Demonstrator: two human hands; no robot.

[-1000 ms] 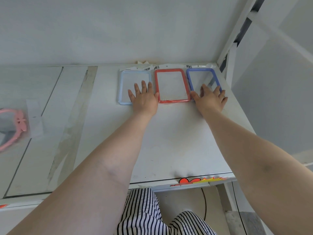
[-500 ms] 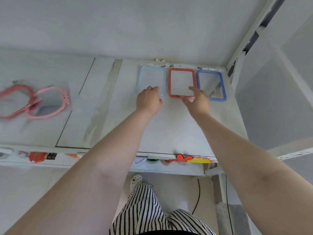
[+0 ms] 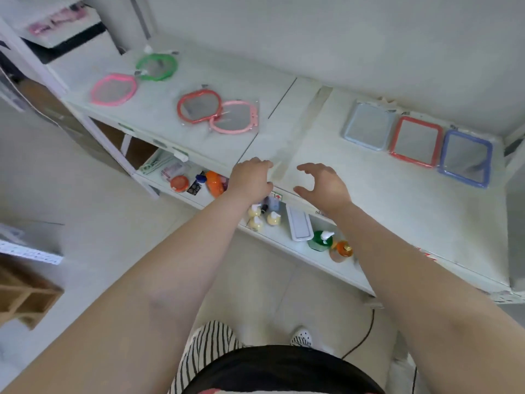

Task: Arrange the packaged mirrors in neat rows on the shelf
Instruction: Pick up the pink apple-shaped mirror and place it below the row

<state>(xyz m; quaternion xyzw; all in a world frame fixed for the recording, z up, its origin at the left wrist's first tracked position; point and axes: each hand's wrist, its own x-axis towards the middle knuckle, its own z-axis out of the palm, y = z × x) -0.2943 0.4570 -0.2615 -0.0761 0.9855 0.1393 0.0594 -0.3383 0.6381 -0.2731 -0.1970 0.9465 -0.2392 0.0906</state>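
Note:
Three rectangular packaged mirrors lie side by side at the shelf's far right: a light blue mirror point(image 3: 368, 127), a red mirror point(image 3: 415, 141) and a dark blue mirror point(image 3: 466, 158). Further left lie rounded ones: a red round mirror point(image 3: 199, 106) overlapped by a pink round mirror point(image 3: 234, 117), a bright pink mirror point(image 3: 114, 89) and a green mirror point(image 3: 156, 66). My left hand point(image 3: 251, 179) hovers over the shelf's front edge, fingers curled, holding nothing. My right hand point(image 3: 322, 186) is beside it, fingers spread, empty. Both are well away from every mirror.
The white shelf point(image 3: 355, 194) has a taped seam down its middle. On the lower shelf point(image 3: 287, 240) stand several bottles, a white tray and jars. A cardboard box point(image 3: 25, 294) sits on the floor at left. A cable runs along the floor near my feet.
Both hands have pulled back from the rectangular mirrors to the shelf's front edge. My view has swung left and down, bringing the round mirrors and lower shelf into sight.

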